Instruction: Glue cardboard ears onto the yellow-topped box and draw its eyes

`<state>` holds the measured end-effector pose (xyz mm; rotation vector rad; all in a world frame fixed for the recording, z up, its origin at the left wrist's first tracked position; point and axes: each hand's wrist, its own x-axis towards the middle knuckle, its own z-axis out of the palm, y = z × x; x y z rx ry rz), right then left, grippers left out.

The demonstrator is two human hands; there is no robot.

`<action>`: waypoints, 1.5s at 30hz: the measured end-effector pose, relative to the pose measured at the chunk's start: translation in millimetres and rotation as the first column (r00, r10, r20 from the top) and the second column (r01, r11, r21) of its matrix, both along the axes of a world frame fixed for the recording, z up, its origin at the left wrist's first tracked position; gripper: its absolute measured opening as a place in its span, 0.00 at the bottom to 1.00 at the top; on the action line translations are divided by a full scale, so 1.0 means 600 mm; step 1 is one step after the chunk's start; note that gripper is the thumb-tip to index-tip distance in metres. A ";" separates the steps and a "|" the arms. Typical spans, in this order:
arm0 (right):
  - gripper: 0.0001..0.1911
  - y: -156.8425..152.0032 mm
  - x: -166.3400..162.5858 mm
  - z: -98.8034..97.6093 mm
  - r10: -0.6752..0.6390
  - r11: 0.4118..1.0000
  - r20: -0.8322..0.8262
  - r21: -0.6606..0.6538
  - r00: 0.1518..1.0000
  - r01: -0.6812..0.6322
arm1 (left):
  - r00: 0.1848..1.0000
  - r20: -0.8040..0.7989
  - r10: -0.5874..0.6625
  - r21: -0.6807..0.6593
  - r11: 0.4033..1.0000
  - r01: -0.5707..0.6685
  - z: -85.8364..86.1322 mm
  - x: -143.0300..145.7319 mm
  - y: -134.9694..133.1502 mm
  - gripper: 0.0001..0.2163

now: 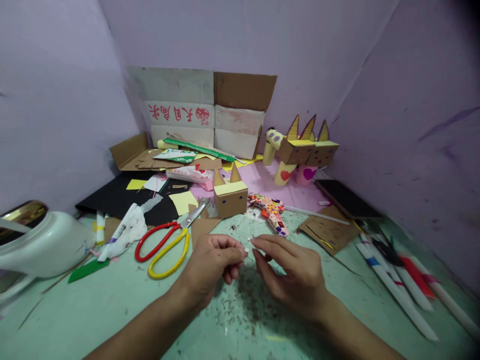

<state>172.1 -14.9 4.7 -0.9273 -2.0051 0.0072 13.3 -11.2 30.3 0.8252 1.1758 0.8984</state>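
My left hand (212,263) and my right hand (290,272) meet low over the green table (112,305), fingertips almost touching. Both pinch a tiny white scrap (247,246) between thumb and fingers; what it is I cannot make out. Just beyond them stands a small cardboard box head with two pointed ears (230,195). Scissors with red and yellow handles (170,239) lie to the left of my left hand. A hot glue gun covered in coloured spots (270,210) lies behind my right hand.
A white kettle (41,245) sits at the far left. Cardboard boxes (210,115) and paper scraps pile up at the back. Cardboard animal figures (300,150) stand at the back right. Rolled white paper tubes (397,285) and a brown cardboard sheet (330,230) lie on the right.
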 end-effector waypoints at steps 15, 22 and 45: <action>0.07 -0.009 -0.011 0.004 0.052 0.954 -0.158 -0.285 0.986 -0.096 | 0.933 -0.356 0.059 0.269 0.962 0.042 0.017 0.004 -0.007 0.05; 0.07 -0.010 -0.013 0.008 -0.004 0.900 -0.239 -0.424 0.971 -0.101 | 0.874 -0.474 0.108 0.496 0.853 0.163 0.004 0.004 -0.017 0.08; 0.09 -0.003 -0.019 0.016 -0.144 0.777 -0.298 -0.624 0.944 -0.078 | 0.840 -0.538 0.075 0.541 0.795 0.275 -0.003 0.001 -0.014 0.09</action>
